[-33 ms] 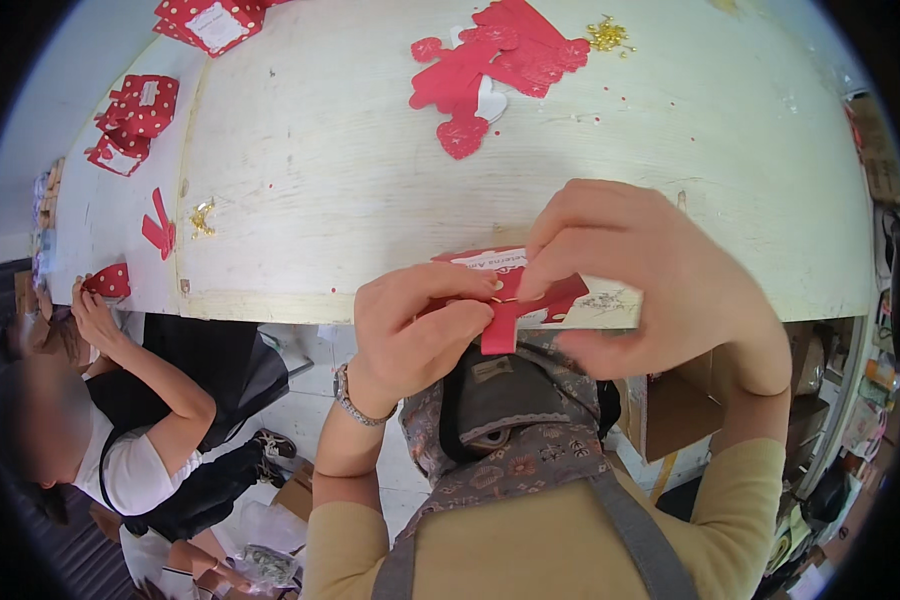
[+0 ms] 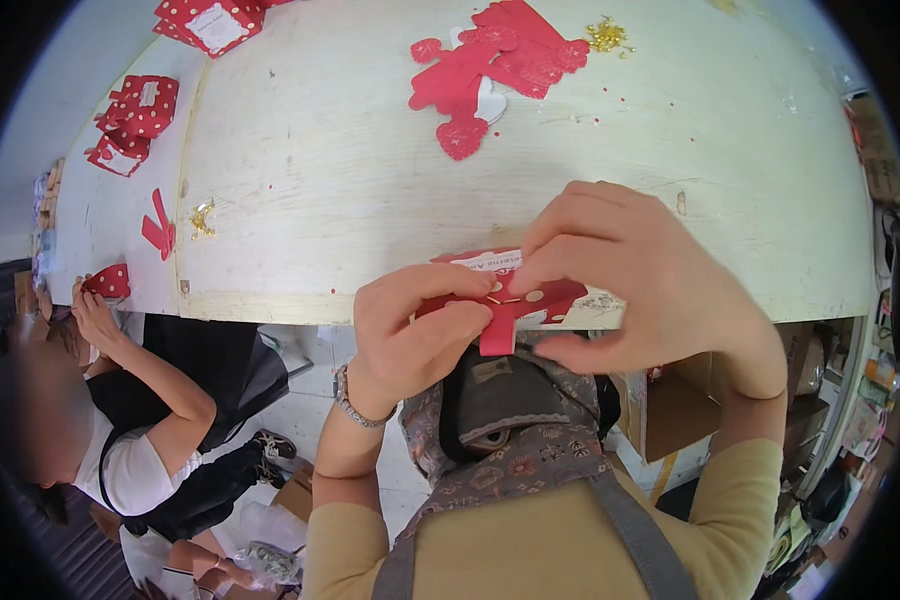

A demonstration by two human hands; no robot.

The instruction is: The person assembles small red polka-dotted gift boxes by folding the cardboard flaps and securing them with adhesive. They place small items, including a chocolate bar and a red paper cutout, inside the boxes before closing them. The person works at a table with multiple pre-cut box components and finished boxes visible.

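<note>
At the near table edge I have a red box with pale dots (image 2: 568, 290) and a white label. From its front a plain red strip (image 2: 497, 338) hangs down over the edge. My left hand (image 2: 410, 325) pinches the box and strip between thumb and fingers. Small gold prongs (image 2: 508, 300), like those of a paper fastener, lie spread by the left fingertips. Bent over the box, my right hand (image 2: 630, 275) touches it near the prongs with its fingertips; its thumb stands apart, lower down. The fingers hide part of the box.
Red strips with heart-shaped ends (image 2: 515, 60) lie piled at the far side beside gold fasteners (image 2: 608, 36). More gold fasteners (image 2: 202, 217) and red strips (image 2: 158, 228) lie left. Dotted boxes (image 2: 145, 105) stand far left. A co-worker's hand (image 2: 92, 315) holds a dotted piece.
My right hand has shifted slightly left, its thumb moving left toward the strip. The left hand keeps its pinch in nearly the same place.
</note>
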